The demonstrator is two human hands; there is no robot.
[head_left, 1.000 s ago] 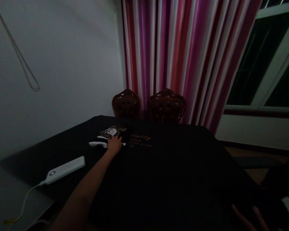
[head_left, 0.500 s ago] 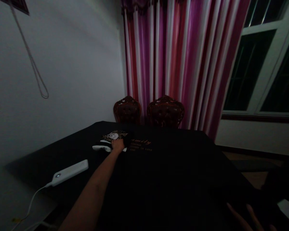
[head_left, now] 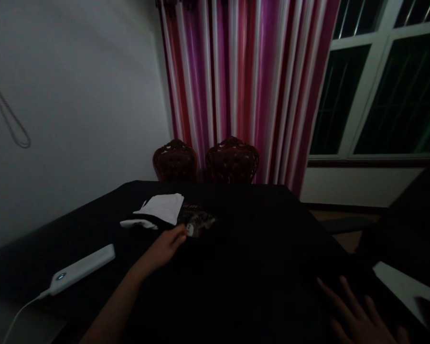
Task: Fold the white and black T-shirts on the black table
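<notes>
The left hand (head_left: 173, 237) is closed, fingertips pinching the edge of a black cloth piece with a pale-and-gold print (head_left: 200, 223), just right of the folded white cloth (head_left: 163, 206); the light is poor, so the exact grip is uncertain. The right hand (head_left: 365, 321), well to the right of the white cloth and nearer the wearer, is spread and holds nothing visible.

Largest first, the black-covered surface (head_left: 258, 258) lies under the white cloth; the striped pink-and-white curtain (head_left: 236, 71) and dark carved wooden chairs (head_left: 175, 162) stand beyond it. The white oblong plastic device (head_left: 82, 269) with its thin white cable (head_left: 25, 306) lies to its left, nearer the wearer.

Half a second ago the printed piece covered the white cloth; now it is off to the right, so the two are parted and the white is bared.

Counted: two hands, two chairs, one printed piece, one oblong device, one cable. The white cloth's layers cannot be counted.
</notes>
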